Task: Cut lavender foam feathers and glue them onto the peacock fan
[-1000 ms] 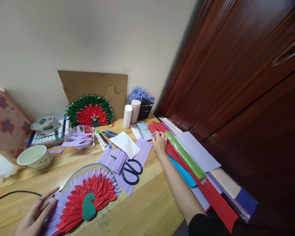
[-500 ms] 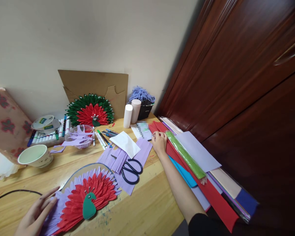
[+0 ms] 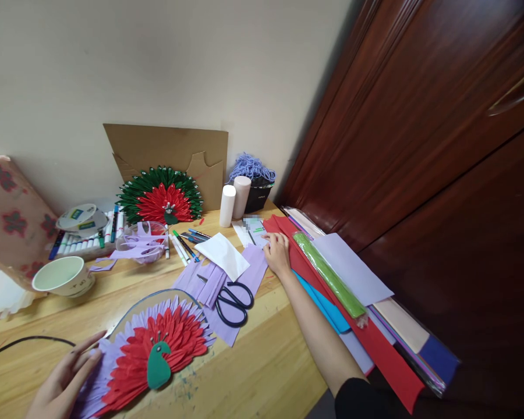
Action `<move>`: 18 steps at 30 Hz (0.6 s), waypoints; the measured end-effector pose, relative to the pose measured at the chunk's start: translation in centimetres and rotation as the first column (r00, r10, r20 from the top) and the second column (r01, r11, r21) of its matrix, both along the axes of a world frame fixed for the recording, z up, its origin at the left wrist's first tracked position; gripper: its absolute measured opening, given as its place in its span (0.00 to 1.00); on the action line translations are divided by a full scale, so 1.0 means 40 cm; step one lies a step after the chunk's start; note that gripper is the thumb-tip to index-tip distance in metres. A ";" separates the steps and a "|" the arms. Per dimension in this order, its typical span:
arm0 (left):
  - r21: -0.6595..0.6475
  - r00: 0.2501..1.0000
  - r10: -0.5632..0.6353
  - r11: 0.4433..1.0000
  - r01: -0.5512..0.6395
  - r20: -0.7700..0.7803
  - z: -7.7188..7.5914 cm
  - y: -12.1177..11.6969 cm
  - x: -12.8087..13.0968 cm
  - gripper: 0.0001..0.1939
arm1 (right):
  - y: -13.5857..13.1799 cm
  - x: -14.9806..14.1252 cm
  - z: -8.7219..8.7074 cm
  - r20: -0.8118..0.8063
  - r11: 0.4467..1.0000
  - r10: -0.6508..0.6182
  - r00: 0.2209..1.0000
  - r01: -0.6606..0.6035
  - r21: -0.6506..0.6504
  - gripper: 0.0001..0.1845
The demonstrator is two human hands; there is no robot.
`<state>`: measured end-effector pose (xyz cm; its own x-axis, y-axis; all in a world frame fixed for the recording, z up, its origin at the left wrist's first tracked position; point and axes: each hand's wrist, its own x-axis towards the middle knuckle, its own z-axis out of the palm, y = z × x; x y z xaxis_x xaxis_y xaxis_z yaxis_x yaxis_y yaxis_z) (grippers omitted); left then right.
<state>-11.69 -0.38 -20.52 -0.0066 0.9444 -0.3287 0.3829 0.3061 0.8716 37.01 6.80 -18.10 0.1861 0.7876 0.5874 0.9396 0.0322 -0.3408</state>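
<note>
A paper peacock with red and purple petals and a green body lies on the table at lower left. My left hand grips its left purple edge, thumb on top; a small silvery-white piece shows by the fingertips. My right hand reaches forward, palm down, fingers loosely bent and apart. Its fingertips touch the right edge of a small light card with a dark slim item on it, beside red paper. Black-handled scissors lie on purple crepe paper, near a folded white sheet.
A green-and-red paper peacock leans on cardboard at the wall. Two white cylinders, a bowl, markers and a clear bowl of scraps stand around. Green wrapped paper lies right, by a wooden cabinet.
My right hand has shifted slightly left, from the red paper toward the small card. My left hand and the paper peacock stay in place.
</note>
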 end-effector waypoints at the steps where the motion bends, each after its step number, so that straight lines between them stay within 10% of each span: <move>1: 0.004 1.000 0.000 1.000 0.000 -0.004 0.000 0.000 -0.001 0.34 | 0.000 -0.002 0.000 0.000 1.000 0.015 1.000 -0.015 -0.006 0.14; 18: 0.045 0.995 0.080 0.996 -0.083 0.054 -0.006 -0.004 0.013 0.33 | -0.002 -0.006 -0.001 0.002 0.985 0.146 0.989 -0.146 -0.088 0.20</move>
